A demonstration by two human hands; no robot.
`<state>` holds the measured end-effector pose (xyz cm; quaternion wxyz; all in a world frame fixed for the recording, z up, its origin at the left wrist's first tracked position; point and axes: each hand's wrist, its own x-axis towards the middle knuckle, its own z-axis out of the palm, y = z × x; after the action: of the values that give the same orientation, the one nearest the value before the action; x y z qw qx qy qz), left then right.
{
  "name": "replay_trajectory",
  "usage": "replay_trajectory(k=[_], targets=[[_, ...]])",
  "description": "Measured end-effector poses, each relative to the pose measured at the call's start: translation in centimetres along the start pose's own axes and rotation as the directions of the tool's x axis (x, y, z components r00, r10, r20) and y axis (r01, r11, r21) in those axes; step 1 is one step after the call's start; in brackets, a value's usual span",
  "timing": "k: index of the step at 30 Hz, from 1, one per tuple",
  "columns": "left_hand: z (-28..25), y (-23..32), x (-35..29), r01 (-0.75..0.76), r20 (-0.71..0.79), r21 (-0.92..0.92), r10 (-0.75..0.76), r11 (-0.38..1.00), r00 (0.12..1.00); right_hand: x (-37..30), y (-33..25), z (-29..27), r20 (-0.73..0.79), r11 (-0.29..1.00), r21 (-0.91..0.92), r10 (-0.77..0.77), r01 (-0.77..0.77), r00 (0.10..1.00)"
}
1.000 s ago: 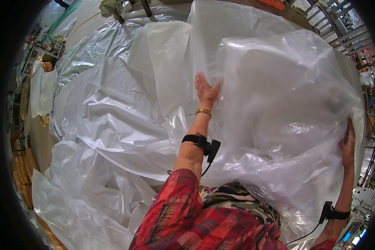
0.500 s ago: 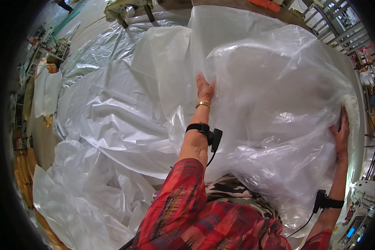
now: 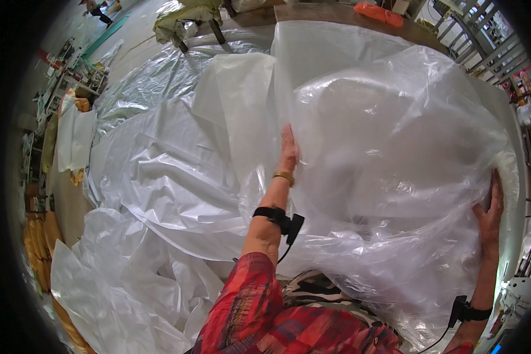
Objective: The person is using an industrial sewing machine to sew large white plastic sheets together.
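Observation:
A large sheet of clear plastic film (image 3: 389,135) lies in front of me, billowed up in its middle and wrinkled near my body. My left hand (image 3: 288,152) is at the film's left part, edge-on with fingers stretched out; whether it presses on the film I cannot tell. At the right edge my right hand (image 3: 491,212) lies against the film, fingers extended and thumb apart. To the left spreads a crumpled whitish plastic sheet (image 3: 165,171), with more loose folds (image 3: 124,277) at the lower left.
A covered wooden stand (image 3: 189,20) is at the far side. An orange bundle (image 3: 379,14) rests on a brown board (image 3: 330,15). White machine parts (image 3: 516,295) stand close by my right arm. Brown rolls (image 3: 38,248) lie on the left, and a person (image 3: 97,12) is far off.
My left hand has moved nearer to me and turned edge-on. The right hand stays by the film's right edge. The whole view has shifted slightly, and the film's bulge has changed shape.

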<state>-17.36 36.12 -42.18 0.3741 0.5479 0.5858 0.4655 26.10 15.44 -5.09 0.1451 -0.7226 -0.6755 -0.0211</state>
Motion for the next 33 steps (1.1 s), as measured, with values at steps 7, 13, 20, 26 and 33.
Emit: replay_trajectory(k=[7, 13, 20, 26, 33], targets=[[-11.6, -5.8, 0.4, 0.35, -0.267, -0.205, -0.396, 0.914, 0.878, 0.2, -0.7, -0.5, 0.051, 0.997, 0.08, -0.006, 0.002, 0.999], [-17.4, -13.8, 0.3, 0.395, -0.372, 0.094, -0.335, 0.914, 0.866, 0.4, -0.7, -0.4, 0.067, 0.996, 0.065, 0.05, -0.054, 0.996], [-17.5, -13.9, 1.0, 0.394, -0.184, 0.138, -0.368, 0.909, 0.912, 0.5, -0.8, -1.2, 0.099, 0.996, -0.058, 0.068, -0.063, 0.993], [-16.5, -13.5, 1.4, 0.475, -0.217, 0.152, -0.439, 0.867, 0.872, 0.2, -0.5, -1.2, 0.094, 0.992, -0.021, 0.125, -0.123, 0.988], [-16.9, -15.4, 1.3, 0.551, -0.153, 0.062, -0.537, 0.832, 0.83, 0.6, -0.5, -2.1, 0.105, 0.991, -0.113, 0.086, -0.074, 0.991]])
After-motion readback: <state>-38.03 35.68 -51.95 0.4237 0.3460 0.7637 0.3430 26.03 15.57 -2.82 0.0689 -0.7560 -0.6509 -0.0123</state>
